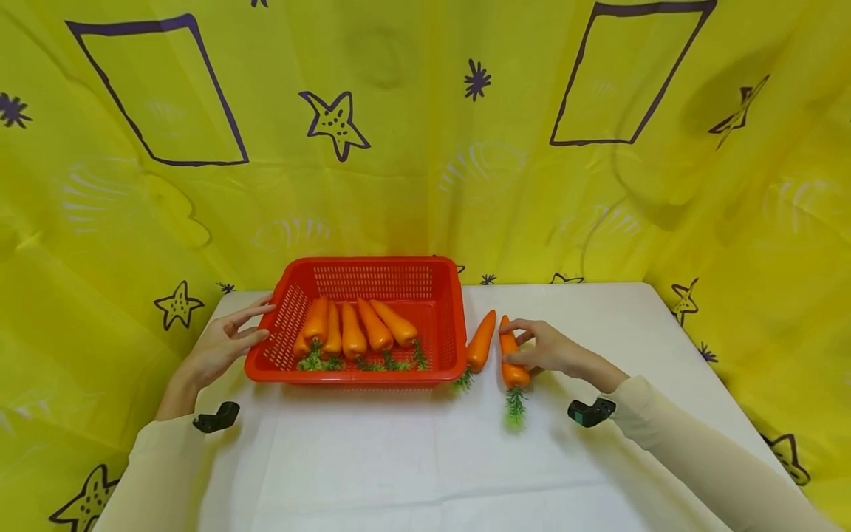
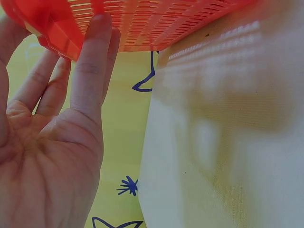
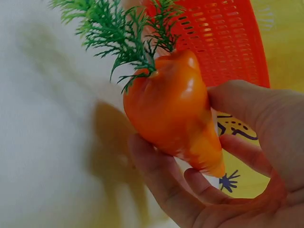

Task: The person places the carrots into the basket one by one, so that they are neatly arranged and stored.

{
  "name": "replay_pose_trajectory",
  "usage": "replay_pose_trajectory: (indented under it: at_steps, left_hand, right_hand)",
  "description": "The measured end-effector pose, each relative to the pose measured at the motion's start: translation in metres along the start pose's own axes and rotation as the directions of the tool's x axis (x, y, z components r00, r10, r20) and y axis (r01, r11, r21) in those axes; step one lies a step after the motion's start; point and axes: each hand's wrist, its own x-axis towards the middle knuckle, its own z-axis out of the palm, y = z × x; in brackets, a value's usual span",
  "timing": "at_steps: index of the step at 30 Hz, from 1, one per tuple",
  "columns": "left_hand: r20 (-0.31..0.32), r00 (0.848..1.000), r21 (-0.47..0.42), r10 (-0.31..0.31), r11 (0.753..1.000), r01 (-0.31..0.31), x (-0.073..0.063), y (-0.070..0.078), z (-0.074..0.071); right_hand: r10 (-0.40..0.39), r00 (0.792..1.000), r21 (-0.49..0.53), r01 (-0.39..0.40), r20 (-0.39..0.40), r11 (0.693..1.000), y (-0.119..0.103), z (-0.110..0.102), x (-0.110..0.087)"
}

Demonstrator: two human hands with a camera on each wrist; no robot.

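Observation:
My right hand (image 1: 548, 349) pinches a carrot (image 1: 512, 362) between thumb and fingers, its thick end and green leaves pointing toward me. In the right wrist view this carrot (image 3: 166, 109) has a smooth orange body. Just left of it, another carrot (image 1: 482, 343) lies beside the basket. My left hand (image 1: 222, 347) touches the left side of the red basket (image 1: 355, 376) with fairly straight, spread fingers. From the left wrist view, fingers (image 2: 88, 71) reach up against the slotted basket wall (image 2: 137, 23). Several carrots (image 1: 354, 332) lie in the basket, leaves toward its front wall.
A white cloth (image 1: 399, 458) covers the table. Behind and beside it hangs a yellow curtain (image 1: 399, 199) printed with stars and shells, close to the table's back edge. Small black devices (image 1: 216, 418) sit at both wrists.

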Motion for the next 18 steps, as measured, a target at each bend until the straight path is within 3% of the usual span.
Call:
replay_pose_trajectory:
  at_steps: [10, 18]
  left_hand:
    - [-0.008, 1.000, 0.021, -0.026, 0.999, 0.026, -0.002, 0.001, 0.000]
    - [-0.005, 1.000, 0.012, -0.018, 1.000, 0.018, -0.001, -0.001, -0.001]
  right_hand:
    - [-0.106, 0.994, 0.018, 0.105, 0.022, 0.994, -0.016, -0.032, -0.016]
    - [-0.165, 0.985, -0.012, 0.165, -0.044, 0.986, -0.034, -0.053, -0.027]
